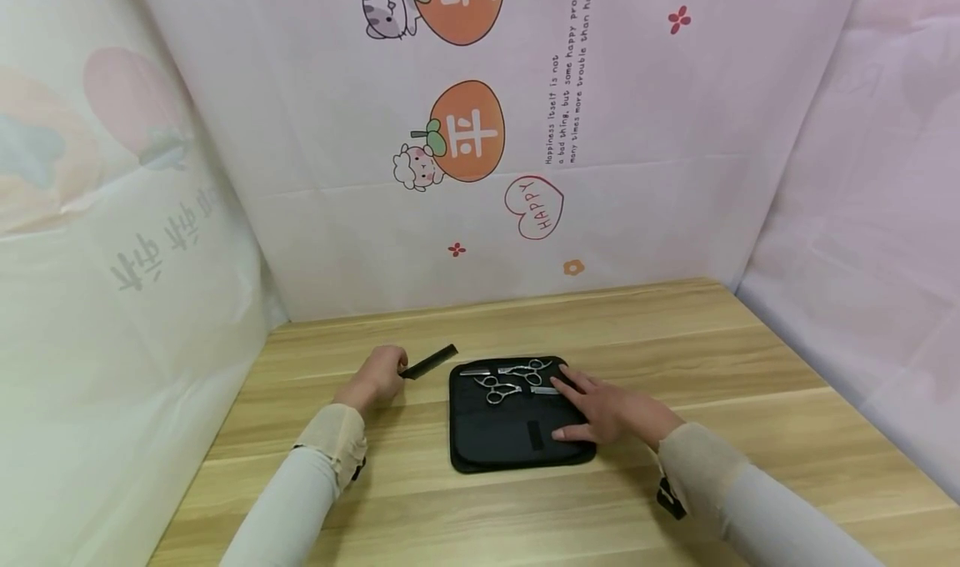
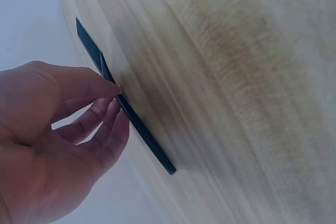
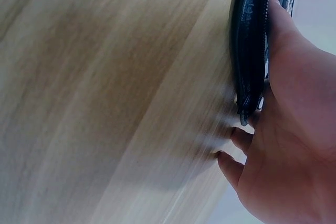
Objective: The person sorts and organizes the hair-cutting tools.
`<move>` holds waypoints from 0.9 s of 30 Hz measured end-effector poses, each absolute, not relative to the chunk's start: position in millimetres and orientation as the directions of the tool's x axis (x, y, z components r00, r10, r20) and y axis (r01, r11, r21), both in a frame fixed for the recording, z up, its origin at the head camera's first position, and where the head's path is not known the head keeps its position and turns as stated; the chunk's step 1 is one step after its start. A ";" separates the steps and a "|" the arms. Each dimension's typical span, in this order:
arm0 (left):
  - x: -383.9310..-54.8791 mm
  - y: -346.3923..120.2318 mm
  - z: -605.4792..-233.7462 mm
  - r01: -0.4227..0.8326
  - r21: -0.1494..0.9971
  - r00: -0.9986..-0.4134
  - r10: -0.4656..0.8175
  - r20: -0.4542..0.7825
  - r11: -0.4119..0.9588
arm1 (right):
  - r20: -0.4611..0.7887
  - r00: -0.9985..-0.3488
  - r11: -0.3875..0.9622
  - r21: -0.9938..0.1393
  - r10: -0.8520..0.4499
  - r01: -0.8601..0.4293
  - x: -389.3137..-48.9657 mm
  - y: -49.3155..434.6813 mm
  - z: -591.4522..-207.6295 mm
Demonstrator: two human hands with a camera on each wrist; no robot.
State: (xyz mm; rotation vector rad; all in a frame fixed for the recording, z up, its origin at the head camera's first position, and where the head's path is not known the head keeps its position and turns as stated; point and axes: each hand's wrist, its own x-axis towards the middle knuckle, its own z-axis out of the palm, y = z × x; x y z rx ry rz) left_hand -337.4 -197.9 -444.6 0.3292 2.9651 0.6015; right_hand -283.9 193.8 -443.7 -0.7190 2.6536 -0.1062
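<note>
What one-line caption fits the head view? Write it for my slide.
The left hand holds a black comb while the right hand touches a black case bearing silver scissors.

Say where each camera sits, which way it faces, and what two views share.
Head: on the person's head, facing forward and down at table and black case; left hand, right hand and sleeves show.
Left wrist: on that wrist, facing the comb its hand pinches; that hand shows.
Right wrist: on that wrist, facing the table and the case's edge; right hand shows, plus part of the left.
Head and left wrist share the comb.
</note>
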 end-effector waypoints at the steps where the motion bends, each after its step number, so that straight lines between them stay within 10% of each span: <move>1: -336.7 -197.9 -443.7 0.188 0.396 -0.972 0.228 -0.056 0.899 | -0.348 -0.793 0.866 -0.169 -0.500 -0.471 -284.0 193.7 -443.6; 27: -331.2 -205.1 -444.9 0.219 0.358 -0.961 0.265 -0.083 0.908 | -0.340 -0.801 0.870 -0.175 -0.492 -0.461 -283.7 195.5 -446.3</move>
